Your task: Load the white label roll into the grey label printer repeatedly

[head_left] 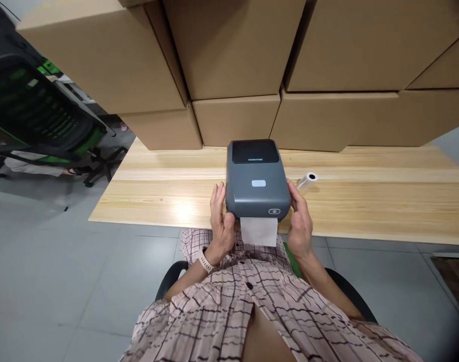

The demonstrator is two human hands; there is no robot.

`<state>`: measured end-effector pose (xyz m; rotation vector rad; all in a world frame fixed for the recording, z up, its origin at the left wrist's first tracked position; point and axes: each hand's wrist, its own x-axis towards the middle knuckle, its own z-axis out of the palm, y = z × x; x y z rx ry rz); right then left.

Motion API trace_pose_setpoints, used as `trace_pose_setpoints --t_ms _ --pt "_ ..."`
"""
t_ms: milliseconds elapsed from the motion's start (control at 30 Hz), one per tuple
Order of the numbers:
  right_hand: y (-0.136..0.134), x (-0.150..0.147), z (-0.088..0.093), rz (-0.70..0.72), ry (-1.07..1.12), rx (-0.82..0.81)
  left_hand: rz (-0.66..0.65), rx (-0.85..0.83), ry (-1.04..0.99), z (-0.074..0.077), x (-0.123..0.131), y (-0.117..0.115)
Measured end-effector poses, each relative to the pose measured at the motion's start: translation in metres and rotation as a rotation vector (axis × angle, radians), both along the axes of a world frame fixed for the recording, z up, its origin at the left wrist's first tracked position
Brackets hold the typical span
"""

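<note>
Printer, dark grey, sits on the desk at its near edge, right in front of us, with white paper sticking out of its front, past the desk edge. We have one hand at each side of it. Our left hand is open, fingers straight and pointing forward along the printer's left side, thumb near the front corner. Our right hand lies along the right side, index finger reaching forward, other fingers bent and partly hidden; we can't tell if it grips. Both forearms come up from below and angle inward, white band on the left wrist. Small white roll lies just beside the printer, right. Cardboard boxes are stacked behind; office chair stands off left.
</note>
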<state>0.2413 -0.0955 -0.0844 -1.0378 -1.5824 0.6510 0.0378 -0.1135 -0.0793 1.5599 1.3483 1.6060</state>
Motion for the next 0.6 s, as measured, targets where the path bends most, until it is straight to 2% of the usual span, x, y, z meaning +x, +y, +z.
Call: trace_pose_setpoints --t_ms 100,167,233,300,400,500,600 --pt "0.02 0.002 0.028 -0.07 -0.009 0.137 0.005 0.053 -0.079 0.022 -0.006 0.023" --pt "0.043 0.0 0.049 -0.079 -0.091 0.235 0.007 0.095 -0.14 0.035 -0.011 0.045" --pt "0.074 -0.002 0.067 -0.097 -0.185 0.311 0.006 0.103 -0.189 0.041 -0.016 0.068" --pt "0.107 -0.004 0.082 -0.128 -0.281 0.364 0.011 0.024 -0.199 0.037 -0.019 0.089" --pt "0.149 -0.006 0.102 -0.205 -0.407 0.363 -0.018 -0.201 -0.188 0.024 -0.02 0.108" --pt "0.178 -0.009 0.119 -0.242 -0.506 0.303 -0.13 -0.296 -0.204 0.015 -0.021 0.114" --pt "0.2 -0.014 0.133 -0.261 -0.517 0.261 -0.163 -0.301 -0.212 0.015 -0.022 0.113"
